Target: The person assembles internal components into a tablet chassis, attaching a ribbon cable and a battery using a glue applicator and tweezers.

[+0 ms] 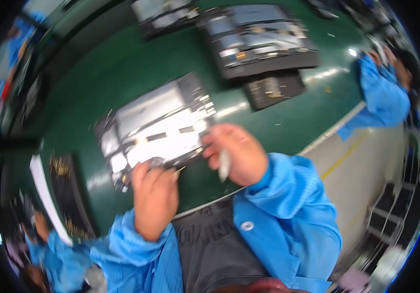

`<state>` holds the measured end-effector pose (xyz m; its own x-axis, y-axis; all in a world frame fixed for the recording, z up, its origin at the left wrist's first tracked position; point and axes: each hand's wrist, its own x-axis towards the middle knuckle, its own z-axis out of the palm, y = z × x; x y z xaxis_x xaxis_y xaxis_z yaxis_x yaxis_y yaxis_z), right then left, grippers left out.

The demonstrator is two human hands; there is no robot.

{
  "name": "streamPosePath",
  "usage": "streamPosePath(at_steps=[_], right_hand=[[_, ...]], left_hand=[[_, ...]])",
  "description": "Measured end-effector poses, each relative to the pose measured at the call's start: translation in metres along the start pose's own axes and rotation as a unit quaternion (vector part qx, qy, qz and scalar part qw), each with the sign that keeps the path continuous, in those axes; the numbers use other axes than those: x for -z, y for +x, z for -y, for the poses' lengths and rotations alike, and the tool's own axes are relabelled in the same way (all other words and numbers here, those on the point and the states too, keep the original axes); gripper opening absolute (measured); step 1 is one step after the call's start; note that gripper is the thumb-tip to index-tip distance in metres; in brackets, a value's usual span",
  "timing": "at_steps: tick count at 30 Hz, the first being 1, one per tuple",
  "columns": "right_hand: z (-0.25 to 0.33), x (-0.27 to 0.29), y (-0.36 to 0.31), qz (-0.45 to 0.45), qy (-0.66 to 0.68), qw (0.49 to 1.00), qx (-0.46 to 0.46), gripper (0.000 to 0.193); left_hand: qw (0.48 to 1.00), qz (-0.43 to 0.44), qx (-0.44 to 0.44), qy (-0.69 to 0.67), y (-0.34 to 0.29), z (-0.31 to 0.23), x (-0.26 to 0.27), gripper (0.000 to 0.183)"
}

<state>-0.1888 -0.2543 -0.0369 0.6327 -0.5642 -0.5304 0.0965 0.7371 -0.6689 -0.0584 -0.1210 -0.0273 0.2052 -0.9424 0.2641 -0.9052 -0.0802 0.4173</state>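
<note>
The person is working at a green conveyor surface (pixel 122 73), and the picture is blurred by motion, so fine detail is hard to read. A flat, silvery-grey panel assembly (pixel 154 124) is lying on the green surface directly ahead of the person, tilted so that its long side is running from lower left to upper right. The left hand (pixel 154 195) is resting at the near edge of that panel, its fingers curled down and touching the lower rim; whether they are actually gripping the edge or only pressing on it cannot be told through the blur. The right hand (pixel 234 154) is sitting at the panel's right-hand corner, loosely closed, with a small pale, slender object (pixel 224 163) showing below the fingers; it seems to be held in the hand, though its kind is not clear. Both forearms are wearing blue sleeves (pixel 288 205). Farther along the surface, a second, larger panel assembly (pixel 259 39) is lying well apart from the first, with a small dark board (pixel 273 88) just beside its near edge. At the right rim another person in a blue coat (pixel 380 97) is bending over the belt.
</note>
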Motion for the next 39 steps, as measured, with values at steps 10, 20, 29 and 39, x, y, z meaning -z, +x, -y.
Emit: streamPosePath(at_steps=[10, 20, 29, 39], right_hand=[[-0.016, -0.016, 0.0, -0.046, -0.178, 0.93, 0.32, 0.033], [-0.03, -0.011, 0.015, -0.025, -0.296, 0.85, 0.434, 0.029], [-0.033, -0.008, 0.017, -0.027, -0.268, 0.858, 0.438, 0.025], [-0.031, -0.007, 0.015, -0.017, -0.279, 0.861, 0.425, 0.025]], left_hand=[[0.999, -0.03, 0.032, 0.0, 0.005, -0.002, -0.021, 0.018], [0.999, -0.033, 0.027, 0.015, 0.011, -0.001, -0.023, 0.018], [0.999, -0.021, 0.023, 0.014, 0.013, 0.0, -0.022, 0.017], [0.999, -0.02, 0.033, 0.007, 0.012, 0.0, -0.024, 0.014]])
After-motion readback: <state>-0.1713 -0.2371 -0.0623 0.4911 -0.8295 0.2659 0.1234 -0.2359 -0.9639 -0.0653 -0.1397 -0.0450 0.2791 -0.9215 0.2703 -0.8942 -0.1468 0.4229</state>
